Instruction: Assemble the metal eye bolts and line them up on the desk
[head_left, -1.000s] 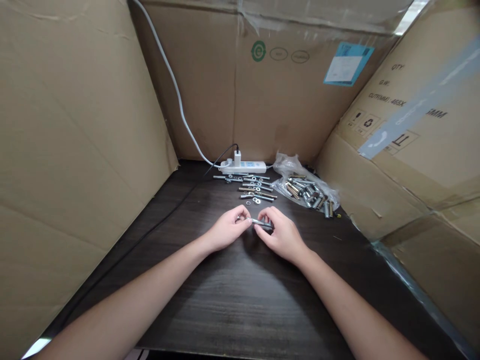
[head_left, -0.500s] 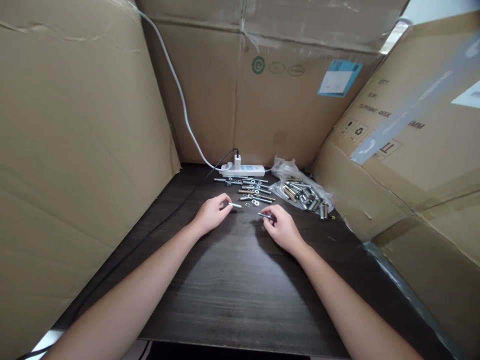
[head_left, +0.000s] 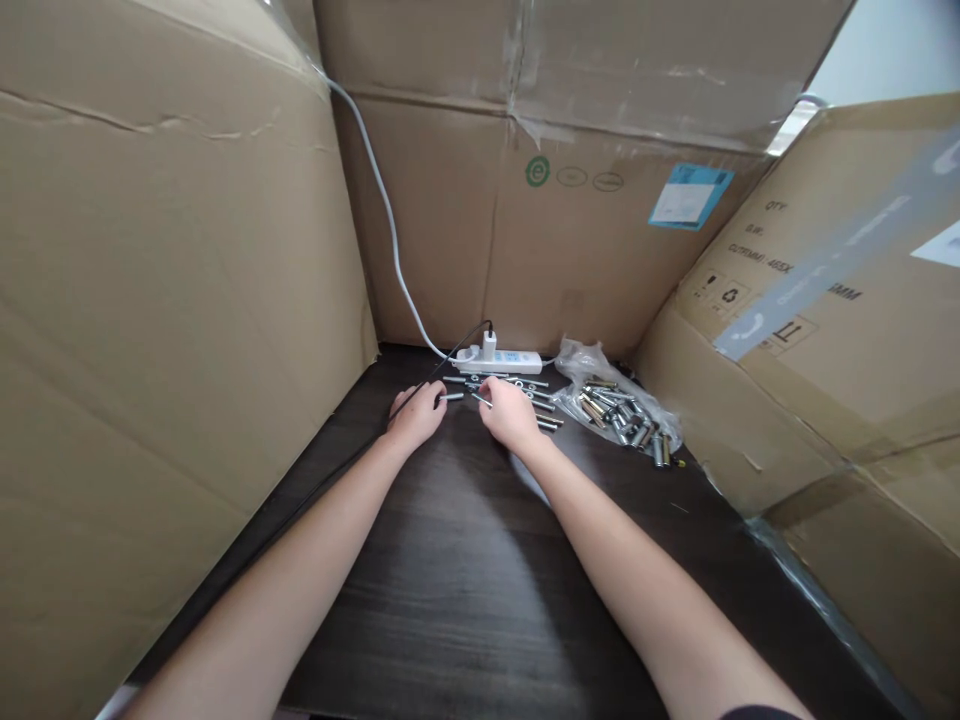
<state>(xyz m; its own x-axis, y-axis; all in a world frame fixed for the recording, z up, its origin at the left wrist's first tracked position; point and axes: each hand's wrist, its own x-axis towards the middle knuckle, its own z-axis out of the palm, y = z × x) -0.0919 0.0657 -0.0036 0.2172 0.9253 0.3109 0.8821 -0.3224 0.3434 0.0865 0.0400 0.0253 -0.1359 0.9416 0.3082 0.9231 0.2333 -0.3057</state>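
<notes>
My left hand point(head_left: 417, 415) is closed on a short, silvery metal sleeve point(head_left: 452, 397) that points right from the fingertips. Just to the right, my right hand point(head_left: 511, 412) pinches a slim metal bolt point(head_left: 481, 400), tilted, with one end toward the sleeve. The two parts are close together but apart. Behind and beside the right hand lie several long bolts point(head_left: 541, 405) in rows, with small washers and nuts point(head_left: 519, 385) among them. My right hand hides part of these rows.
A clear plastic bag point(head_left: 581, 360) with several metal sleeves and bolts point(head_left: 626, 410) lies at the right. A white power strip point(head_left: 517, 362) with a plugged-in adapter stands at the back. A black cable point(head_left: 330, 476) runs by the left arm. Cardboard walls point(head_left: 435, 230) surround the dark table point(head_left: 442, 600).
My right hand has moved left and away from me with its bolt, over the rows of parts. The left hand still holds the sleeve, slightly further left. The view has tilted up.
</notes>
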